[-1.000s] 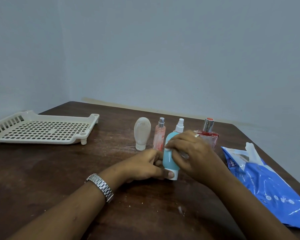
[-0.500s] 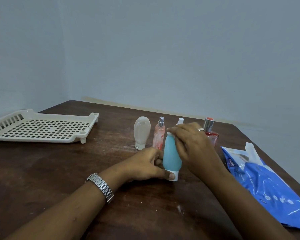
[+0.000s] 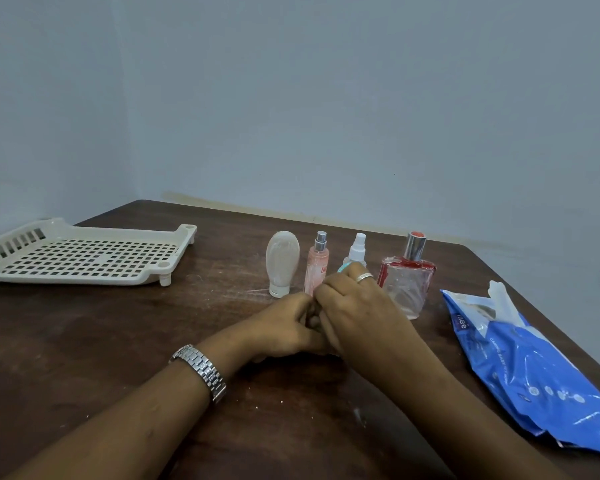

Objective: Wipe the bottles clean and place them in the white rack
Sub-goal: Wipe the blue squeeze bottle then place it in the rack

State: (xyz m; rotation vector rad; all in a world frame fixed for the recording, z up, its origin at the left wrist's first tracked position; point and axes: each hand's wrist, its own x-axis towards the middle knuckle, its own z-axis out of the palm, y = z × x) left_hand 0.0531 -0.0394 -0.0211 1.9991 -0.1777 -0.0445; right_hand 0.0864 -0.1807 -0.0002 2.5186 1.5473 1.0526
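- Dark wooden tabletop point(image 3: 118, 341), scuffed and scratched, set against a pale blue wall.
- White rack point(image 3: 66, 277), perforated floor, at far left; nothing in it.
- Blue wipes pack point(image 3: 534, 368) lies flat at the right edge, with a white wipe point(image 3: 499, 299) sticking out of its top.
- Right hand point(image 3: 357, 306) at mid-table: grip closed, fingers curled round the teal bottle.
- Left hand point(image 3: 284, 327) just beside it, knuckles touching the right hand's fingers. Grip curled tight; cannot tell what it has hold of, since the right hand hides it.
- Glass perfume bottle point(image 3: 407, 282), red trim and silver cap, upright just behind the right hand.
- White squeeze bottle point(image 3: 282, 261) stands cap-down at the left end of the row.
- Pink spray bottle point(image 3: 317, 265) upright next to it.
- Small clear spray bottle point(image 3: 356, 249), white nozzle, upright behind the right knuckles.
- Teal bottle point(image 3: 343, 268): on the tabletop side of the rack, well apart from it; only a sliver shows above the right hand.
- Metal wristwatch point(image 3: 201, 370) on the left wrist.
- Silver ring point(image 3: 364, 277) on a right finger.
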